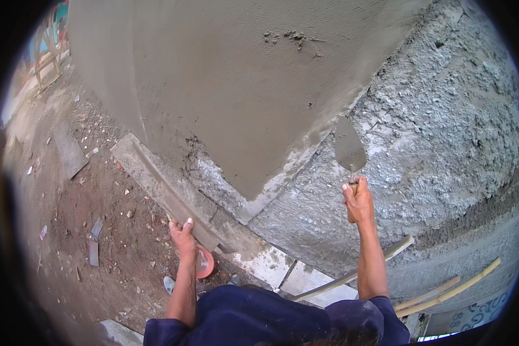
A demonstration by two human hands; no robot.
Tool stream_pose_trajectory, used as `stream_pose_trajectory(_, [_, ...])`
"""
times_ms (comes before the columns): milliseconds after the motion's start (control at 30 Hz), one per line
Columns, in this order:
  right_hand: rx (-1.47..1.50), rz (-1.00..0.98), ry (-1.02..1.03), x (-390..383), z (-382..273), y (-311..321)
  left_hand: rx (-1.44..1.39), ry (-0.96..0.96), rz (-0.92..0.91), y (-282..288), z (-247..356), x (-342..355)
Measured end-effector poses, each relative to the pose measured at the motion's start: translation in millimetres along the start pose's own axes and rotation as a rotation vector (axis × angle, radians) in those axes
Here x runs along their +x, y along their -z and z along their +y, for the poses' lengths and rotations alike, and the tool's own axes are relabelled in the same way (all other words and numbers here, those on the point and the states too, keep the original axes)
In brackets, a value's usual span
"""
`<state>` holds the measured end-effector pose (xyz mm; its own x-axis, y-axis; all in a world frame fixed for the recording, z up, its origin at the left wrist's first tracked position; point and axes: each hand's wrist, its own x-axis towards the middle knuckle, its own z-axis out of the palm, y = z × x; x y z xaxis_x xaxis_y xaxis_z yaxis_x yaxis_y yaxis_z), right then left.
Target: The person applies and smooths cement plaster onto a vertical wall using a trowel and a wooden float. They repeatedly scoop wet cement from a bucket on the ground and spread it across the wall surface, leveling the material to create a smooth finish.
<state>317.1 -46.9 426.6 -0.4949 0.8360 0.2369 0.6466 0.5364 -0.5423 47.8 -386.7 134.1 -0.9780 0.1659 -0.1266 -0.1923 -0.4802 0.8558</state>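
At the right of the view, against a rough grey mortar face, I have the right hand closed on the handle of a leaf-shaped steel trowel with a mortar-filmed grey blade. The curled fingers cover most of the handle, so I get only a short piece of it near the blade. On the left, the left hand is clamped near the near end of a long, straight, mortar-smeared grey bar; the thumb lies on top, and I cannot make out the fingers behind. The hands are well apart. A round orange-red plastic bucket is partly hidden by the left forearm, and the dark blue shirt cuts off the near middle. The lens rim darkens all the corners.

The trowel's tip points far and slightly left, its long axis running nearly straight away from me. The bar slants from near right to far left.

I see the smooth brown-grey plaster panel narrow to a corner between the hands; its right edge passes just left of the trowel blade. Open room lies over the rough face right of the blade. Nearer, a slanting wooden batten passes close to the right forearm.
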Motion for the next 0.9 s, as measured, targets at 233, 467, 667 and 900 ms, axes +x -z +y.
stream_pose_trajectory(233, [0.067,-0.099,0.393,5.1,-23.4,-40.4,-0.086,0.08,-0.162,-80.7,19.0,-40.1])
stream_pose_trajectory(467, [-0.105,-0.32,1.012,-59.4,-3.9,-93.5,-0.338,0.232,-0.32,-79.5,47.9,9.7])
stream_pose_trajectory(667, [-0.17,-0.248,1.084,-61.3,-72.0,-130.9,-0.293,0.275,-0.411,-57.5,67.3,36.9])
stream_pose_trajectory(900, [-0.299,0.187,0.879,-11.3,-132.6,-148.8,-0.079,0.263,-0.597,-31.3,67.4,46.7])
